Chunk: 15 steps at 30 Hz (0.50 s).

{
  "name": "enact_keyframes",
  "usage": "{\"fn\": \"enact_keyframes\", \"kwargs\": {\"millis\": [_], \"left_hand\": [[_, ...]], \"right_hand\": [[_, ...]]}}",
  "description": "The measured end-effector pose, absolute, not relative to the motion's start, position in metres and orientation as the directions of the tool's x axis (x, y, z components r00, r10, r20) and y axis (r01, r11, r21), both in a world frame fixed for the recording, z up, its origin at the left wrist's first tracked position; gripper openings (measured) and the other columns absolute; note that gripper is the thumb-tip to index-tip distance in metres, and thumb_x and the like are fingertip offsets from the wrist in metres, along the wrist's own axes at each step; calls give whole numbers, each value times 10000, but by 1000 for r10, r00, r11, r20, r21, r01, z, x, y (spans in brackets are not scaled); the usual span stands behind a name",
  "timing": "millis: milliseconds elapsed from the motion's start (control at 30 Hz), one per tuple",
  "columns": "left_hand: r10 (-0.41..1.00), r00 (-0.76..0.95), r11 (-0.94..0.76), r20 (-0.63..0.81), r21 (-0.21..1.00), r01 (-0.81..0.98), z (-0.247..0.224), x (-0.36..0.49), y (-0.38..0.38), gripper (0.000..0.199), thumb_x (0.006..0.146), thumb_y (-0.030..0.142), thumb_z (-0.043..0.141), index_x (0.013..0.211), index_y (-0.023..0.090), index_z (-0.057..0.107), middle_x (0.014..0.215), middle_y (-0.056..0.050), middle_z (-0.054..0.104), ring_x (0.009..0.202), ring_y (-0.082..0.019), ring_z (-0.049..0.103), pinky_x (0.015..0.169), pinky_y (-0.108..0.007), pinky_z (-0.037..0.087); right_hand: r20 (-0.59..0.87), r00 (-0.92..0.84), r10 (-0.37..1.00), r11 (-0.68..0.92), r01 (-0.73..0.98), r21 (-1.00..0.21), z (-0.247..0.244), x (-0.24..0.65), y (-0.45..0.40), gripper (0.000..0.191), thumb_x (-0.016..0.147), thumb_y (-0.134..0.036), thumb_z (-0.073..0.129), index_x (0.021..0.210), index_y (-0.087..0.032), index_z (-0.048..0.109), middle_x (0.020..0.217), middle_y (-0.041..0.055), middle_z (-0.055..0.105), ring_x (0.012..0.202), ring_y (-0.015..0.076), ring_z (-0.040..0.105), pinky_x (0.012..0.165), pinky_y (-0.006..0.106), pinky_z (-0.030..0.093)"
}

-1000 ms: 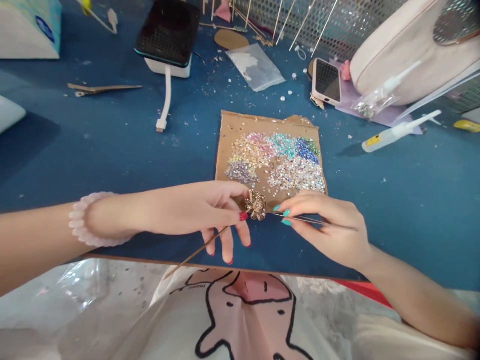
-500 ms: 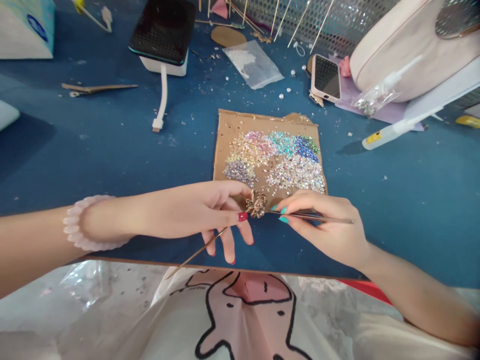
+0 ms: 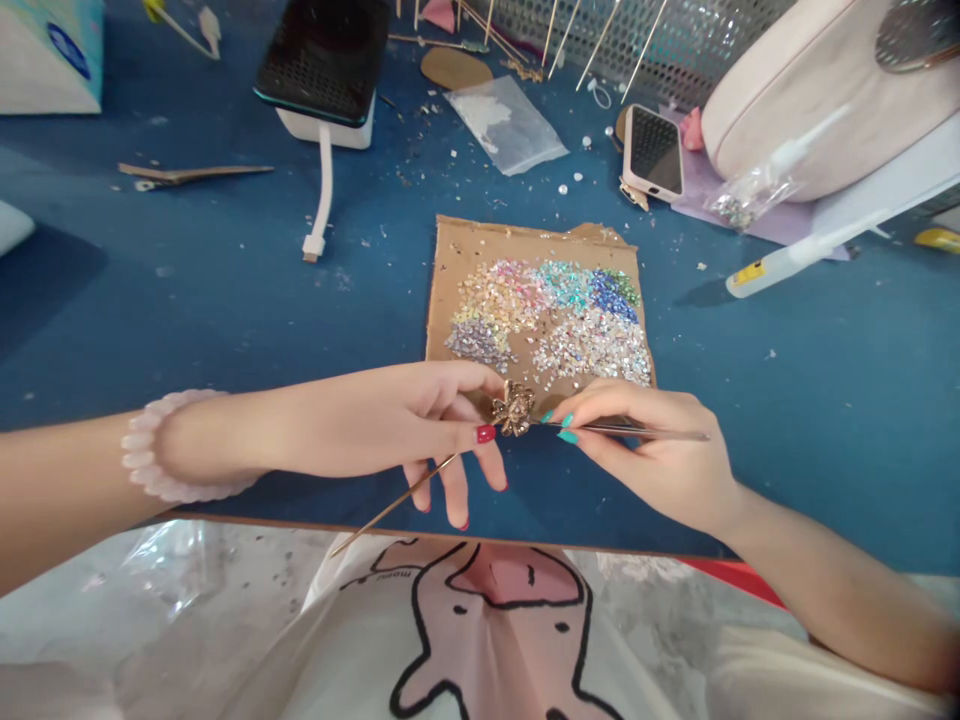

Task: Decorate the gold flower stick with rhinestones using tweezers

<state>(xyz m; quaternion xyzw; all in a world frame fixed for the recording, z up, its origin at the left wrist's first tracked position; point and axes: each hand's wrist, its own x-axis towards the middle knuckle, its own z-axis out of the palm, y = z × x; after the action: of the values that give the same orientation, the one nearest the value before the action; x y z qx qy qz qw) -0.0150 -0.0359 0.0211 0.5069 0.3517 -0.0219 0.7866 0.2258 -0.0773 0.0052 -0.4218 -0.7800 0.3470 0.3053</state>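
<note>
— Fingers first: what is the left hand doing?

— Left hand is pinching a gold flower ornament between thumb and forefinger, and the ornament's thin stick is running back under the palm toward the body. A pink bead bracelet is sitting on that wrist.

— And the right hand?

— It is closing thumb and fingertips on a slim metal tool (tweezers or a pick, I cannot tell which), and the tool's tip is meeting the flower from the right side. The two hands are nearly touching at the ornament.

— Where is all this hanging?

— Just above the near edge of a cardboard sheet, which is lying right beyond the fingertips on the blue table and carrying heaps of coloured rhinestones.

— Farther out?

— Beyond the right hand a phone is lying face up, with a white glue bottle to its right. Beyond the left hand a black device on a white base is trailing a white cable, and a clear plastic bag is lying past the cardboard.
</note>
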Motion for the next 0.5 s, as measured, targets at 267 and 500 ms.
{"fn": "enact_keyframes", "kwargs": {"millis": [267,500], "left_hand": [[316,752,486,-578,780,395,22,-14,-35,183,981,288,425,1150,222,400,940,-23,694,603,-116,675,511,-197,497],[304,748,491,-590,770,408,24,-14,-35,114,994,274,406,1089,212,401,938,-9,688,610,-100,671,516,-181,493]], "right_hand": [[179,-451,875,401,465,-789,5,225,-77,89,823,-129,620,843,-214,640,869,8,720,796,119,695,697,216,563],[178,-456,872,397,445,-803,5,226,-77,95,829,-122,610,852,-208,642,871,14,720,806,127,696,704,225,566]]}}
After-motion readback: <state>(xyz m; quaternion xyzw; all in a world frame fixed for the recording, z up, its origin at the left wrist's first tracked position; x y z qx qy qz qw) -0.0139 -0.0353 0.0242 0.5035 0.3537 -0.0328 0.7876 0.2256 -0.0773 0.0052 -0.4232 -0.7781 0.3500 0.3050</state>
